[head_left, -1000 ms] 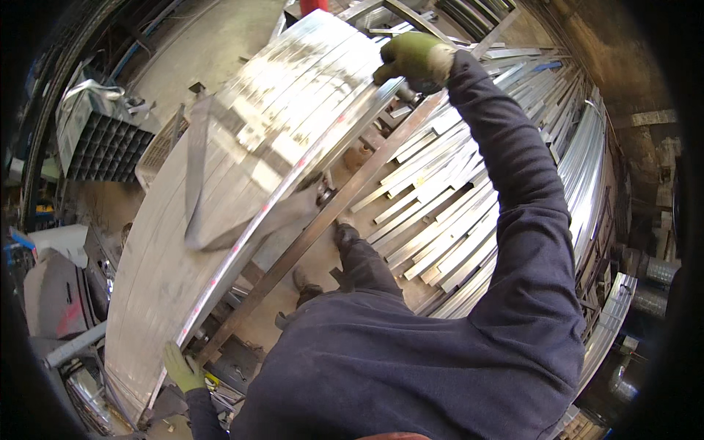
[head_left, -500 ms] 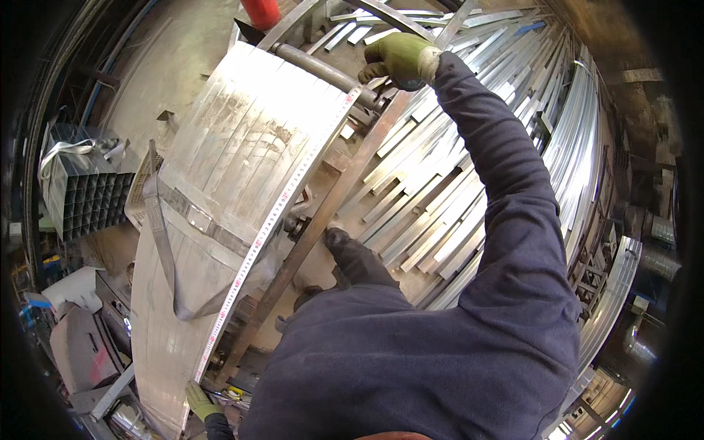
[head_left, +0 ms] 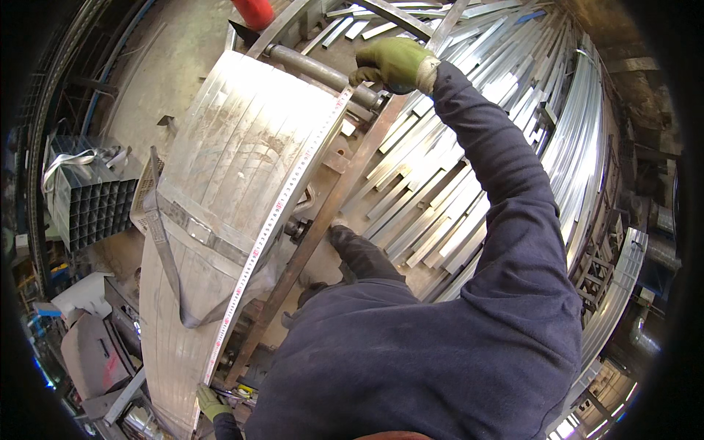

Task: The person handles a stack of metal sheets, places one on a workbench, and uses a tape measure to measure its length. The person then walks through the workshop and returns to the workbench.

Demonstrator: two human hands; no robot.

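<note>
A white measuring tape [head_left: 265, 238] with red marks stretches along the right edge of a long bundle of flat metal bars [head_left: 249, 121]. At its far end my right hand [head_left: 396, 64], in a green glove, has its fingers curled in, the fingertips at the tape's tip. My left hand [head_left: 212, 403], gloved alike, is at the near end of the bundle, fingers closed together over the tape at the edge. Most of that hand's thumb is hidden. A grey strap [head_left: 169, 257] wraps the bundle, its loose part hanging in a loop.
A rusty steel beam [head_left: 323, 220] runs beside the bundle, with a round roller [head_left: 315, 67] at the far end. Many loose metal profiles [head_left: 433, 205] lie to the right. Stacked square tubes [head_left: 92, 194] stand left. A red cylinder [head_left: 254, 11] is at the back.
My right hand has come slightly left and closer to the tape's far tip. My left hand stays at the near end of the tape. The whole view has shifted a little.
</note>
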